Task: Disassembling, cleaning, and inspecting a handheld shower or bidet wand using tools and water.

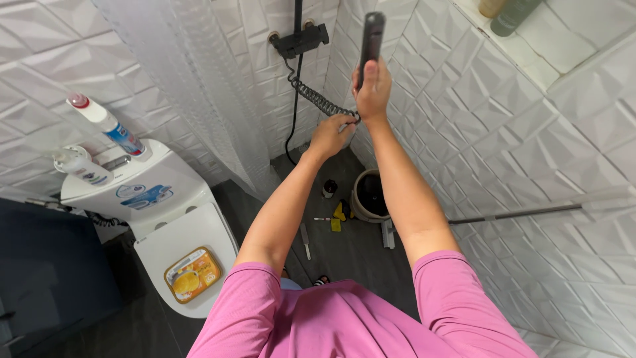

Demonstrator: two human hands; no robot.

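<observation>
Your right hand has its fingers wrapped tight around the dark shower handset, holding it upright against the far tiled wall. Your left hand, just below and to the left, has its fingers pinched together on the coiled black hose where it meets the handset's base. The hose runs up left to the black mixer. Beneath your arms, a bucket stands on the dark floor. At near left, the white toilet carries an orange tub on its lid and spray bottles on its tank.
</observation>
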